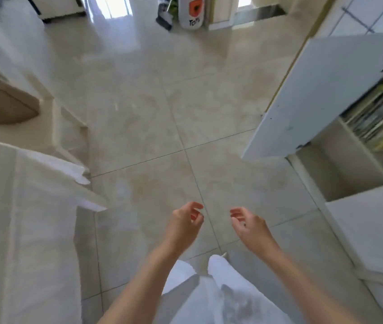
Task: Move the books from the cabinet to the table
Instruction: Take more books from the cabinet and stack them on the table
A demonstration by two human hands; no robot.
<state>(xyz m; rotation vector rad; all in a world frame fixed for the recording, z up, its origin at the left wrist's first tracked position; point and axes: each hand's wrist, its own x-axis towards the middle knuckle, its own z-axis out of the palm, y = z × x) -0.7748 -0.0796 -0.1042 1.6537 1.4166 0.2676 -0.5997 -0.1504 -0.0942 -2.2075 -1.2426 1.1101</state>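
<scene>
While I stand on the pale beige tiled floor (139, 127), my left hand (184, 222) and my right hand (248, 224) hang out in front of me at about six o'clock, near each other but apart. Both have their fingers (196, 205) loosely curled and hold nothing. Below them are my white trouser legs (209, 291). At three o'clock stands the white cabinet (361, 230) with its flat white door (321, 90) swung open toward the floor. A packed row of colourful, mostly yellow and green books (379, 115) sits in its upper compartment, well away from my hands; the picture is too blurred to count them. At nine o'clock lies the surface covered with a white cloth (22, 218), its corners drooping over the edge. Beyond it, at ten o'clock, a brown paper bag (8, 105) rests by the wall.
</scene>
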